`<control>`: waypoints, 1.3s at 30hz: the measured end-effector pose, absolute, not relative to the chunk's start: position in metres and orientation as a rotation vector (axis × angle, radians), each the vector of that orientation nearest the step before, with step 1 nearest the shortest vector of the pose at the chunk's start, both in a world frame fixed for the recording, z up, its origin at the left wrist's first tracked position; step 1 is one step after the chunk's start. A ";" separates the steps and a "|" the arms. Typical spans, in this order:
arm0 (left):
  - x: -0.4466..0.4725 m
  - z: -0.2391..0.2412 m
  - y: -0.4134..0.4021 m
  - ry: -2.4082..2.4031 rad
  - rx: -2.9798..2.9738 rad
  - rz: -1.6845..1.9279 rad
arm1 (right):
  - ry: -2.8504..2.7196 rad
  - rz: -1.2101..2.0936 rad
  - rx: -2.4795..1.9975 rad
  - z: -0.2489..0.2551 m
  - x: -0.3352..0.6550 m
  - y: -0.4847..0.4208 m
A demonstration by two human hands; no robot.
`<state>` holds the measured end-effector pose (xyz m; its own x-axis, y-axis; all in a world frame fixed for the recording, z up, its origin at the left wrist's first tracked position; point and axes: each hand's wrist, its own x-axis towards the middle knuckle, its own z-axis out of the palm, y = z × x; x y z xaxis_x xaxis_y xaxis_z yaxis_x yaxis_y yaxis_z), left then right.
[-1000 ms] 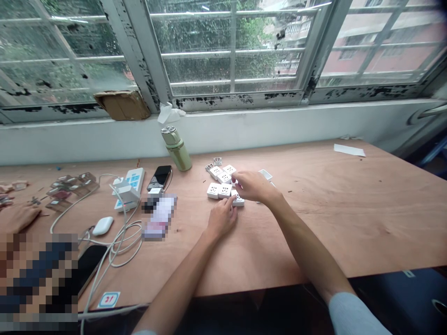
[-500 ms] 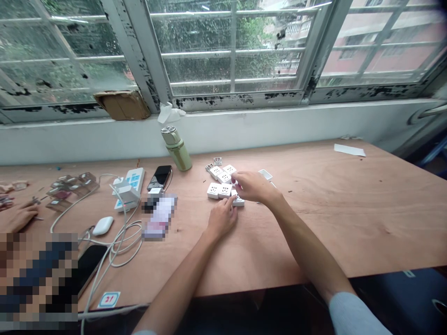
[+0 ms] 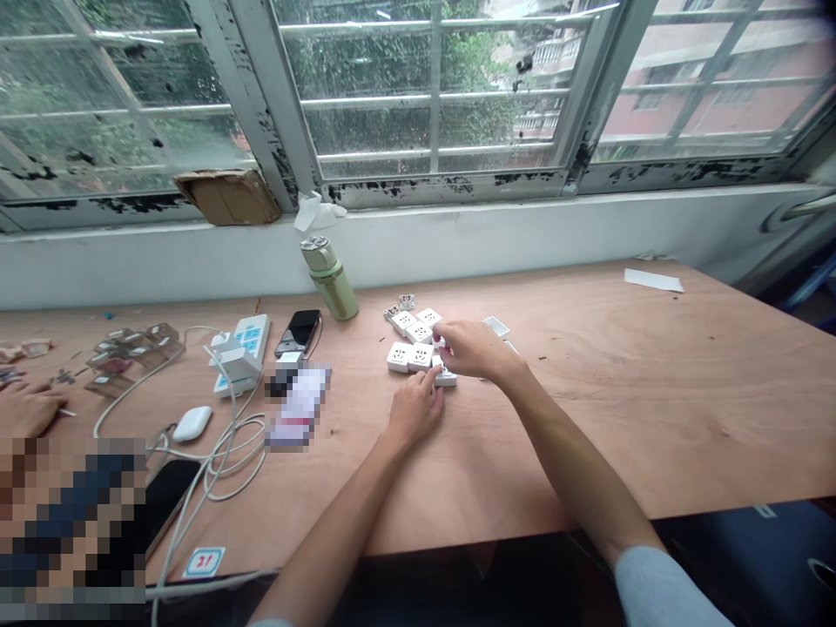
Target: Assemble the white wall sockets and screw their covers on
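My left hand (image 3: 416, 406) rests on the table with its fingertips closed against the near side of a white wall socket (image 3: 447, 378), steadying it. Just above that socket, my right hand (image 3: 471, 348) is closed in a pinch. Whatever lies in the pinch is hidden by the fingers, apart from a small reddish spot at the fingertips. Two more white sockets (image 3: 420, 356) lie side by side left of the held one. Behind them sits a small group of similar sockets (image 3: 405, 323). Small metal-and-white socket inserts (image 3: 407, 302) lie farther back.
White square frames (image 3: 496, 326) lie right of my right hand. A green bottle (image 3: 333, 279) stands near the wall. Leftward are a phone (image 3: 299, 333), a power strip (image 3: 253, 338), looped white cables (image 3: 228, 461) and an earbud case (image 3: 192, 423). Another person's hand (image 3: 30, 409) is at far left.
My two hands hold nearly the same pose over the socket. At far left, the other person's hand has shifted slightly left and down.
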<state>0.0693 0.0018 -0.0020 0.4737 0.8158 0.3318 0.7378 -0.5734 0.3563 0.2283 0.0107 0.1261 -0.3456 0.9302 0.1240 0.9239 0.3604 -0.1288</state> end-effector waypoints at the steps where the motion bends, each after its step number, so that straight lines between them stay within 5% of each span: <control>1: 0.069 -0.002 0.002 1.357 2.553 0.711 | -2.444 0.049 -1.676 0.126 0.229 0.011; 39: 0.069 0.000 0.001 1.338 2.516 0.707 | -2.374 0.010 -1.695 0.131 0.232 0.011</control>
